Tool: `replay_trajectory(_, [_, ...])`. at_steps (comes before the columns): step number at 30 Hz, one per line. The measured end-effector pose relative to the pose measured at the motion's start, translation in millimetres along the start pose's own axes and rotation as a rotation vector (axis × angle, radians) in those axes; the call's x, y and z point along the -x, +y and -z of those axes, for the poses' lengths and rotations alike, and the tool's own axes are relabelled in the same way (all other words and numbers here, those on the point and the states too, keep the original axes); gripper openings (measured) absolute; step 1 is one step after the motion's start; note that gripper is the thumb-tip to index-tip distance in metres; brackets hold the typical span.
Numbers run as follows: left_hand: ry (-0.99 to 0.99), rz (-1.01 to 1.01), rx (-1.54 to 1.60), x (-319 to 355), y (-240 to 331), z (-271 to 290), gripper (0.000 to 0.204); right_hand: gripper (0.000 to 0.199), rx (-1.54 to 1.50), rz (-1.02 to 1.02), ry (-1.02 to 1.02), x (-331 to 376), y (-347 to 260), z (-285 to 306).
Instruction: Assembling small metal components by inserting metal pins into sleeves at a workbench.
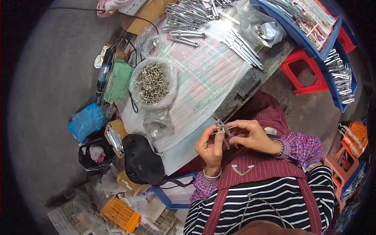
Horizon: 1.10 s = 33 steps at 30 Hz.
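Workbench (250,80) of dark weathered boards, covered with a pale printed plastic sheet (203,74), stands on a grey concrete floor with clutter all round. Observed: person seated at near right edge of bench, both hands raised over the lap. Left hand (210,147) and right hand (250,135) meet on one small metal clip-like part (221,127), which shows just above the fingertips; both hands are closed on it, the right pinching from the right side, the left supporting from below. A thin wire or pin appears to run across the part, detail too small to confirm. Far left of the hands, an open clear bag of short metal screws or pins (152,83) sits on the sheet; a smaller clear bag (158,123) lies nearer. Finished-looking long metal pieces (188,19) are heaped at the far end, more (244,49) fanned to the right, and blue trays (313,27) hold others. A powered screwdriver (102,76) lies at the left edge. Judgement: assembly of one part is mid-step, a small piece being fitted or aligned by hand. Next move likely calls for steady fingertip alignment with the part held firm.
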<state>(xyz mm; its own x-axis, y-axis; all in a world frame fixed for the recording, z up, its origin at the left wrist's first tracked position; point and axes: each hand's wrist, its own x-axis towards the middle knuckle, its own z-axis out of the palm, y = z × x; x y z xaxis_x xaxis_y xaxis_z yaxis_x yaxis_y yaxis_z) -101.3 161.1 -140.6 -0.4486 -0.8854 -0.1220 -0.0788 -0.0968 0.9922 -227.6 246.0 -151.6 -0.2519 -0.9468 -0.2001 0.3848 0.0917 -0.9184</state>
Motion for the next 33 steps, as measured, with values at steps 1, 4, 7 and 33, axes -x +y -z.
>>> replay_trajectory(1, [0.0,0.001,-0.001,0,-1,0,0.012,0.04,0.09,0.019,-0.002,0,2,1])
replay_trajectory(4, [-0.011,-0.002,0.008,0,-4,1,0.012,0.028,0.04,-0.034,0.038,-1,3,-2])
replay_trajectory(7, [-0.002,-0.034,0.026,1,-5,0,0.012,0.026,0.119,0.118,0.105,1,13,-5])
replay_trajectory(33, [-0.137,-0.04,-0.153,5,11,11,0.012,0.058,0.295,0.478,0.185,-34,-48,10])
